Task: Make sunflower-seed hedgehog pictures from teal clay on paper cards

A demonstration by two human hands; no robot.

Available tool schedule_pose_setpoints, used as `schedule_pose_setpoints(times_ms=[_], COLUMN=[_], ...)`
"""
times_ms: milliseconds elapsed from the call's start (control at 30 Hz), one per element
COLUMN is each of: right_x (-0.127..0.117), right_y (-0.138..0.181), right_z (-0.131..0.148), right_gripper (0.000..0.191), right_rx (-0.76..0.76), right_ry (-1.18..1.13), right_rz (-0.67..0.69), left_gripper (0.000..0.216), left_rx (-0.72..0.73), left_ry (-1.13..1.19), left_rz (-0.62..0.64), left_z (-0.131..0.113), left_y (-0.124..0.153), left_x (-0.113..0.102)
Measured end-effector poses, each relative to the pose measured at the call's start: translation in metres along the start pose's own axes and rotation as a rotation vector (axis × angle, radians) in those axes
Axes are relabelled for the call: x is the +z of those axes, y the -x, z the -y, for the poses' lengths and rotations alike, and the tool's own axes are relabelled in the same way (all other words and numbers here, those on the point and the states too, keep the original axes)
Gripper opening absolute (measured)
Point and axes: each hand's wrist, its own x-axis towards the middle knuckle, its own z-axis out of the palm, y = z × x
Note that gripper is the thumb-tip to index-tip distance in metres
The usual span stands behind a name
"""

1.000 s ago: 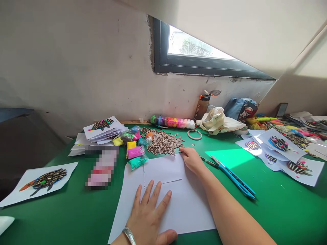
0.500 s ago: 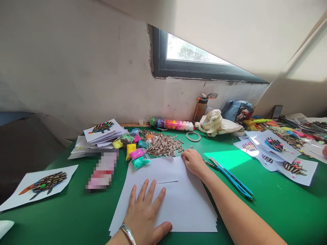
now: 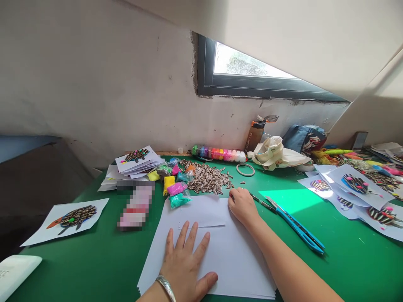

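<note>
Green tabletop is bearing a stack of white paper. The left hand is lying flat on the stack, fingers spread; apart from it, the right hand is resting curled at the stack's far right corner, grip unclear. Beyond the stack, clear plastic bags are holding yellow, pink and teal clay beside loose seeds; farther beyond, a brown bottle is standing, contents unclear.

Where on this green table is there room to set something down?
Bare table shows between the lone seed picture and the white paper, and right of the blue cutter, below the rightmost pictures. It's crowded around the seed pile and colored packets.
</note>
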Motion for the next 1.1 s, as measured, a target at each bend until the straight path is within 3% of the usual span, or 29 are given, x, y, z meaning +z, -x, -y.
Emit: schedule_pose_setpoints(times_ms=[100, 267, 367, 500, 600, 667, 767, 833, 933, 1100], right_x=[0.0, 0.002, 0.005, 0.004, -0.006, -0.015, -0.024, -0.025, -0.023, -0.024], right_y=[0.004, 0.005, 0.003, -0.005, -0.006, 0.006, 0.043, 0.072, 0.103, 0.107], right_z=[0.001, 0.002, 0.003, 0.002, -0.007, -0.015, -0.023, -0.022, -0.011, 0.012], right_gripper=[0.019, 0.019, 0.019, 0.019, 0.021, 0.03, 0.049, 0.054, 0.06, 0.061], right_rx=[0.014, 0.029, 0.028, 0.024, 0.052, 0.093, 0.2, 0.323, 0.407, 0.428], right_ry=[0.007, -0.013, -0.055, -0.162, -0.288, -0.376, -0.522, -0.815, -0.98, -1.09], right_rz=[-0.019, -0.05, -0.06, -0.059, -0.066, -0.09, -0.108, -0.048, 0.005, -0.028], left_gripper=[0.074, 0.101, 0.096, 0.089, 0.087, 0.084, 0.071, 0.065, 0.061, 0.055], left_rx=[-0.014, 0.014, 0.017, 0.004, 0.046, 0.073, -0.155, -0.279, -0.32, -0.324], left_ry=[0.031, 0.033, 0.052, 0.045, 0.011, -0.014, -0.042, -0.023, 0.018, 0.118], left_rz=[0.037, 0.142, 0.159, 0.105, -0.013, -0.165, -0.282, -0.248, -0.204, -0.214], left_z=[-0.004, -0.008, -0.012, -0.017, -0.012, -0.001, 0.018, 0.026, 0.026, 0.015], left_y=[0.001, 0.001, -0.001, -0.003, 0.002, 0.012, 0.03, 0.039, 0.042, 0.031], left_x=[-0.007, -0.017, -0.019, -0.018, -0.015, -0.011, -0.005, -0.002, -0.003, -0.016])
